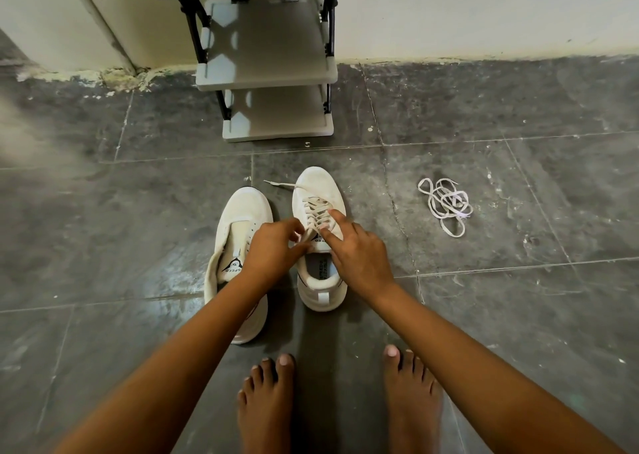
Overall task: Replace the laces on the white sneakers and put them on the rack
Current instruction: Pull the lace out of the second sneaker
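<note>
While crouched over the dark tiled floor (138, 211), working at the laced sneaker (320, 239), taken as landmark. Standing upright, toe toward the rack (273, 62), heel toward two bare feet (266, 405).

Left hand (273, 251): at the near-left of the landmark's tongue, fingers curled, pinching a strand of the old lace (316, 211) between thumb and fingertips just above the top eyelets. Clamped on the lace.

Right hand (359, 256): over the landmark's right side, index finger extended along the crossed lacing, remaining fingers bent down onto the upper. Cannot tell whether gripping a strand or only pressing; thumb side hidden.

Old lace: cream, still crossed through most eyelets. One loose end with aglet lying on the floor just beyond-left of the landmark's toe.

Second sneaker (238, 263): just left of the landmark, nearly touching, parallel, unlaced, tongue open, printed insole visible. Partly covered by the left forearm.

Spare lace (446, 204): white, flat, in a loose tangle on the floor, well apart to the right of the landmark, level with its toe.

Rack: grey shelves on black struts, beyond the landmark's toe, against the wall (484, 11). Shelves bare.

Floor scuffed with pale specks throughout.
</note>
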Demonstrator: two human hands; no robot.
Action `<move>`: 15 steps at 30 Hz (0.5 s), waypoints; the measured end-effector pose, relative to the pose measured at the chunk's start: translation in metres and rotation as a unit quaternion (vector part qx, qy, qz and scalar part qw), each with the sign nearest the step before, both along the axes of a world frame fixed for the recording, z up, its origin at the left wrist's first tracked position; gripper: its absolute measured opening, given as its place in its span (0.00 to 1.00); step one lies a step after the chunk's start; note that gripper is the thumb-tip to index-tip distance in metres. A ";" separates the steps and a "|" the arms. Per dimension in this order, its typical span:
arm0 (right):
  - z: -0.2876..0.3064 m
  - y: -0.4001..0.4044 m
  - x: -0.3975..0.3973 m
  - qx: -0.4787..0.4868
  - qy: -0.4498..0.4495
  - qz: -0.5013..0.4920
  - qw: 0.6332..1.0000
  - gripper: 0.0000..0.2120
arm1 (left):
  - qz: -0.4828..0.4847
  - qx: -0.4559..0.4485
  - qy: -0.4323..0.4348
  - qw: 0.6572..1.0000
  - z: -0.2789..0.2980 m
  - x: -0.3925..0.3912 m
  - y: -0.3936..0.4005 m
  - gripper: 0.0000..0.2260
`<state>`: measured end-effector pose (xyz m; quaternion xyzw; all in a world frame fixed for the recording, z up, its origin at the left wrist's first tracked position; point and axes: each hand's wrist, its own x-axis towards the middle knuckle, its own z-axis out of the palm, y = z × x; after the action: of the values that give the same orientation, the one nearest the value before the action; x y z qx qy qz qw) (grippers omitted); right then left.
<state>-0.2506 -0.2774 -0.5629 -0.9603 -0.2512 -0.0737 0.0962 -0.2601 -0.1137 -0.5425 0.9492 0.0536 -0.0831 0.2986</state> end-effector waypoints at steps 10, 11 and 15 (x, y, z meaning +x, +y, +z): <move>0.030 0.031 0.018 0.283 0.288 -0.182 0.897 0.05 | -0.023 0.047 0.026 0.998 -0.001 0.003 -0.003 0.12; 0.030 0.032 0.020 0.374 0.370 -0.200 0.827 0.09 | -0.025 0.052 0.028 0.998 -0.001 0.003 -0.004 0.11; 0.027 0.020 0.018 0.306 0.330 -0.148 0.881 0.04 | -0.042 0.078 0.046 0.995 0.002 0.003 -0.011 0.12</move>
<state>-0.2327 -0.2578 -0.5354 -0.8778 -0.0248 0.1609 0.4505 -0.2568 -0.1246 -0.5410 0.9662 0.0336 -0.1351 0.2170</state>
